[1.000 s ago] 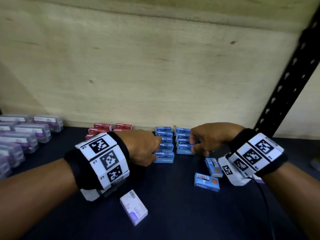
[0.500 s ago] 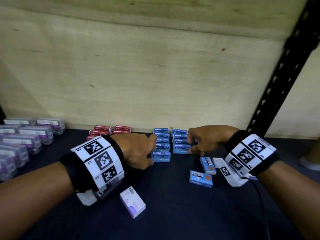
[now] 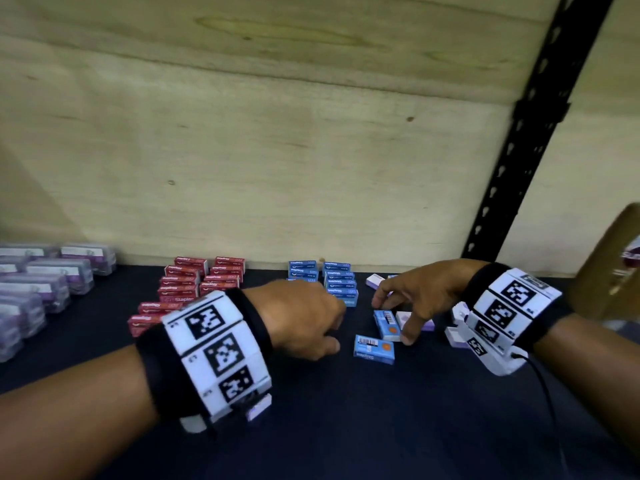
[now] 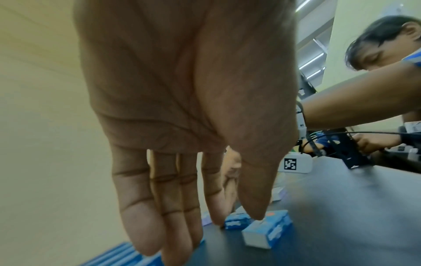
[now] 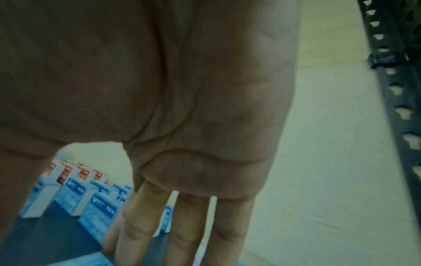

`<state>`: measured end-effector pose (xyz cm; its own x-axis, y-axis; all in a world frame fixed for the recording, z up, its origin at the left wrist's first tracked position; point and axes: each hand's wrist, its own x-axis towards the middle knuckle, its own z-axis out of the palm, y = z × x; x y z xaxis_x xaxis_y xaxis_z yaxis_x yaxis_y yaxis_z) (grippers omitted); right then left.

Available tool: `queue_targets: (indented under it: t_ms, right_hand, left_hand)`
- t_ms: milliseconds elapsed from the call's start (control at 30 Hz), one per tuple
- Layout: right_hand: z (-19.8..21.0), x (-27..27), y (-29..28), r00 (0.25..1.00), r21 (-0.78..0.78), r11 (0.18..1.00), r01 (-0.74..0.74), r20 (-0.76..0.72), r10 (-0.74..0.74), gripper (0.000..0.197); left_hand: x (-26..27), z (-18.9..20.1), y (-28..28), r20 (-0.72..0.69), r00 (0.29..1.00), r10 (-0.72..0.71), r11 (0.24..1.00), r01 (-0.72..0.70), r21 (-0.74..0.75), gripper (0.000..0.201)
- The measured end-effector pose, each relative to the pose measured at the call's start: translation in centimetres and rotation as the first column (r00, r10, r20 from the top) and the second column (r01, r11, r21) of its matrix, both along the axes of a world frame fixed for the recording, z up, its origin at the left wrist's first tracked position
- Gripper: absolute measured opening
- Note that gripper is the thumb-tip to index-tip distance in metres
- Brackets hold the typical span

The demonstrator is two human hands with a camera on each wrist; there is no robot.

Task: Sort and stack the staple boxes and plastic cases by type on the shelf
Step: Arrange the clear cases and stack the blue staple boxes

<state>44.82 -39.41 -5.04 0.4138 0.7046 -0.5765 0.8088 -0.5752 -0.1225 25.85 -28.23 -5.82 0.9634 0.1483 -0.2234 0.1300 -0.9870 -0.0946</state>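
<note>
1. On the dark shelf [image 3: 346, 427], against the pale plywood back panel [image 3: 277, 150], the sorted goods stand in rows: clear plastic cases [image 3: 52, 278] with purple labels far left, red staple boxes [image 3: 194, 278] in the middle, stacked blue staple boxes [image 3: 337, 278] to their right.
2. The left hand [image 3: 298, 317] hovers just in front of the blue stacks; its wrist view shows the fingers [image 4: 141, 216] straight and hanging down, holding nothing.
3. The right hand [image 3: 419, 296] reaches down over a loose blue box [image 3: 386, 323], thumb by the box's right edge and forefinger stretched past its far end; the fingers are spread, and whether they already touch it cannot be told.
4. A second loose blue box [image 3: 374, 349] lies flat just in front of the first, barcode side up.
5. White-and-purple boxes [image 3: 375, 281] lie scattered to the right of the blue stacks, partly hidden behind the right hand and wristband.
6. A black perforated upright [image 3: 519, 150] rises at the right.
</note>
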Motion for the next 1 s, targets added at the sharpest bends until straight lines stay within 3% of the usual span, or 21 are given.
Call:
queue_targets:
  t_ms: [133, 300, 533, 700, 833, 933, 1000]
  right_hand:
    - [-0.8, 0.1, -0.5, 0.998, 0.057, 0.998, -0.037, 0.047, 0.034, 0.081]
    - [-1.4, 0.6, -0.7, 0.992, 0.142, 0.986, -0.087, 0.102, 0.073, 0.066]
    - [-1.4, 0.9, -0.7, 0.990, 0.163, 0.979, -0.126, 0.089, 0.113, 0.064]
    - [-1.2, 1.2, -0.8, 0.996, 0.203, 0.975, -0.088, -0.006, 0.091, 0.060]
    - [-0.9, 0.6, 0.0, 0.996, 0.220, 0.972, -0.089, 0.020, 0.087, 0.044]
    - [-0.8, 0.0, 0.8, 0.996, 0.211, 0.973, -0.090, 0.016, 0.088, 0.031]
    - [-1.2, -0.2, 1.5, 0.996, 0.199, 0.976, -0.087, 0.014, 0.086, 0.036]
  left_hand:
    - [2.2, -0.9, -1.3, -0.054, 0.997, -0.050, 0.999, 0.049, -0.014, 0.044]
    - [3.9, -1.1, -2.2, -0.055, 0.995, -0.082, 0.996, 0.083, 0.015, 0.048]
    - [3.8, -1.3, -2.0, -0.081, 0.992, -0.097, 0.992, 0.103, 0.075, 0.042]
    - [2.4, -1.0, 0.1, -0.112, 0.989, -0.092, 0.995, 0.088, -0.036, 0.029]
    - [0.5, -0.5, 2.4, -0.158, 0.985, -0.072, 0.988, 0.049, -0.144, 0.025]
    - [-0.6, -0.1, 3.6, -0.141, 0.988, -0.057, 0.990, 0.038, -0.135, 0.026]
    - [-1.2, -0.2, 4.2, -0.135, 0.990, -0.041, 0.991, 0.024, -0.130, 0.026]
